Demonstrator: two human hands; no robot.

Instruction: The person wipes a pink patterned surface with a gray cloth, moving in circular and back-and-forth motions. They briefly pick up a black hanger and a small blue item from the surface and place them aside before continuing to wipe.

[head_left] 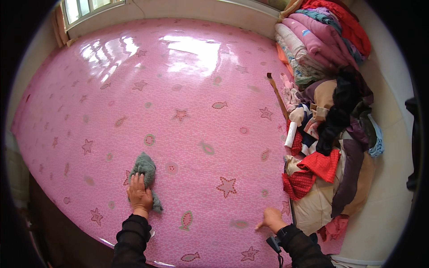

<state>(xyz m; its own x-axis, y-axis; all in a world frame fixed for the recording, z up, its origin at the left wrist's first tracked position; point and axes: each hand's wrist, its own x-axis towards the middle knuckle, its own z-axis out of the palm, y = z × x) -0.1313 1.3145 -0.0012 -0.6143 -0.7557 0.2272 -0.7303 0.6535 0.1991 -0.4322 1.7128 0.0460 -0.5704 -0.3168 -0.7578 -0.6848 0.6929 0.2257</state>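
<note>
My left hand presses flat on a grey-green cloth that lies on a glossy pink mat patterned with stars and fish. The cloth sticks out beyond my fingers toward the far side and trails beside my wrist. My right hand rests with fingers spread on the mat's near right part, close to its right edge, holding nothing. Both forearms wear black sleeves and enter from the lower edge.
A tall heap of folded quilts and loose clothes lines the right side of the mat, with red garments nearest my right hand. A window sits at the far left corner. The near edge drops to a dark floor.
</note>
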